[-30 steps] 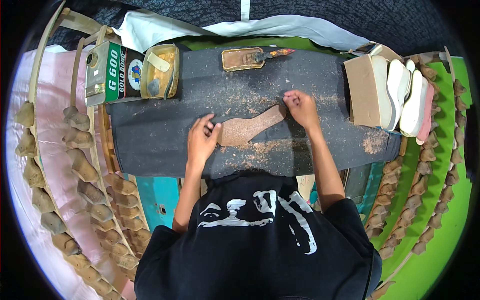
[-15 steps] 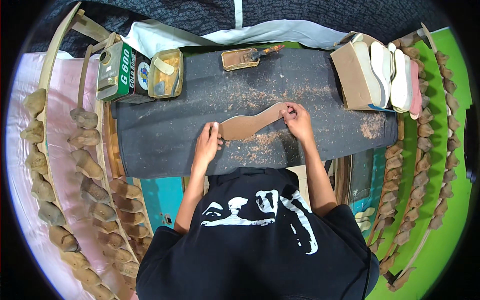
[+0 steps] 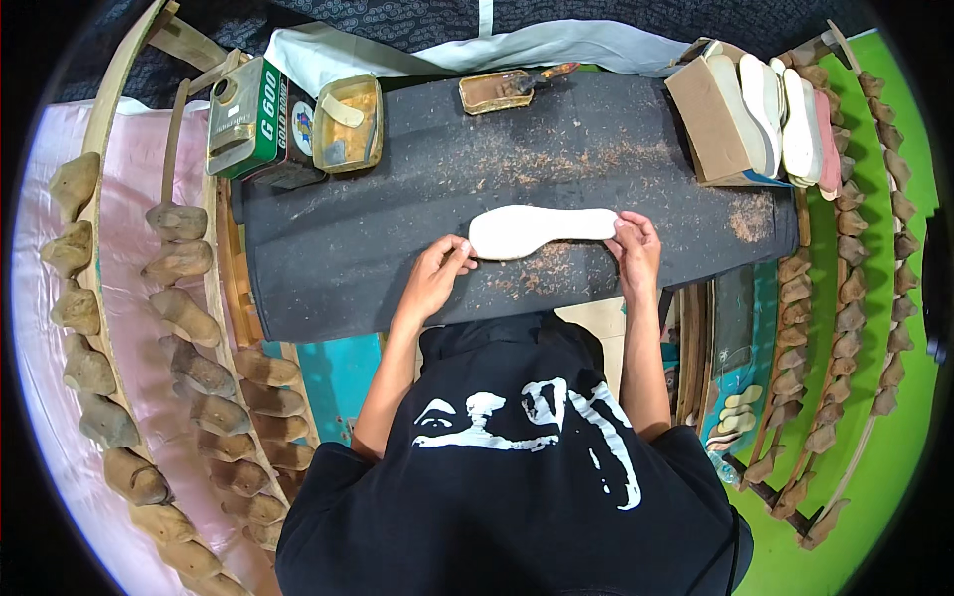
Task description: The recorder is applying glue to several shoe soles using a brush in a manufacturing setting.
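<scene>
The left hand point(image 3: 433, 276) and right hand point(image 3: 639, 258) pinched a white insole point(image 3: 532, 229) at its 2 ends, over the bench point(image 3: 343, 253).

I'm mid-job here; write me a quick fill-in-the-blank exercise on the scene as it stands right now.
The upward face of the held sole is ____ in colour.
The left hand holds its ____ (wider/narrower) end, opposite the right hand.
The cardboard box of soles stands in the picture's ____ half.
The metal can stands in the picture's ____ half.
Missing words: white; wider; right; left.
</scene>
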Demonstrator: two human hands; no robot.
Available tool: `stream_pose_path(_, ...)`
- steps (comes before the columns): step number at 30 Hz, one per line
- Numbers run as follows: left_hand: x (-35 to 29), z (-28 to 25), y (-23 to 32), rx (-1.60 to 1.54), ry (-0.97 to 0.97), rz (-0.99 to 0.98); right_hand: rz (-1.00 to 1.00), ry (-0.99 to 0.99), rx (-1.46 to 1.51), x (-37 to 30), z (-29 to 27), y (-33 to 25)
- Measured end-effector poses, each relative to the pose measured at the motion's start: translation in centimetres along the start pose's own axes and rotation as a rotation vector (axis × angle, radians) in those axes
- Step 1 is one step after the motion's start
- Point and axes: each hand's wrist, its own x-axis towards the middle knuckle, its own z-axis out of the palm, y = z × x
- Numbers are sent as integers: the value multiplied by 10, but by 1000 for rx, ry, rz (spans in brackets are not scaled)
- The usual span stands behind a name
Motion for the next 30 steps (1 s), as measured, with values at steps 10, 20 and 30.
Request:
stream_pose_path(10, -2, 10, -10, -273, 170, -53, 35, -38, -60, -16, -7, -8)
stream_pose_path(20, -60, 87, -27, -598, 584, -9, 226, -530, -296, 38, -31, 4)
stream_pose_path(30, -196, 232, -71, -907, 1153, 131, 295, -1210, -559, 39, 6, 32)
